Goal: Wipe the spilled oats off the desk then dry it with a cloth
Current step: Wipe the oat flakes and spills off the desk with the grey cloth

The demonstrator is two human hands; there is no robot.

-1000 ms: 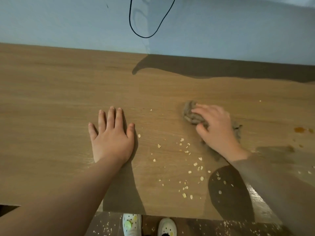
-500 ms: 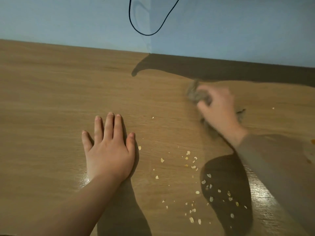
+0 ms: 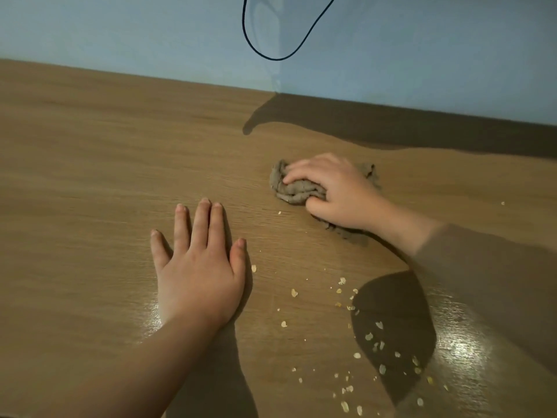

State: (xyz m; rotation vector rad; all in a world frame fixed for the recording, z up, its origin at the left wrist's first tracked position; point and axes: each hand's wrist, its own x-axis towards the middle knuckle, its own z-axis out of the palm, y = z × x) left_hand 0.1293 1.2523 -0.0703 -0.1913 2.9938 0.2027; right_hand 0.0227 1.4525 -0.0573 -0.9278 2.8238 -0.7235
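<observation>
**On the desk (image 3: pixel 90 176), a cloth (image 3: pixel 297 191) bunched under the right hand (image 3: pixel 337 194)**

Right of the desk's middle, toward the back, the grey-brown cloth lies crumpled on the wood. The right hand presses down on it, fingers curled over the far folds and thumb against the near side, so it is gripped as a wad. Part of the cloth sticks out left of the fingers, and a little shows behind the hand and under the wrist. A brownish sleeve (image 3: pixel 488 282) covers that arm from the wrist to the right edge of the view.

Oats (image 3: pixel 369 337) lie scattered nearer the person than the cloth and apart from it, mostly toward the lower right. Some pale flakes sit on open wood, others inside a dark rounded shadow below the right arm. One tiny crumb lies near the cloth's near-left edge.

The left hand (image 3: pixel 199 276) rests flat on the desk left of the oats, palm down, fingers straight, thumb spread, holding nothing. One flake lies just beside its thumb. Its forearm is bare.

Behind the desk stands a pale blue wall (image 3: pixel 120 31), where a black cable (image 3: pixel 278 59) hangs in a loop.
</observation>
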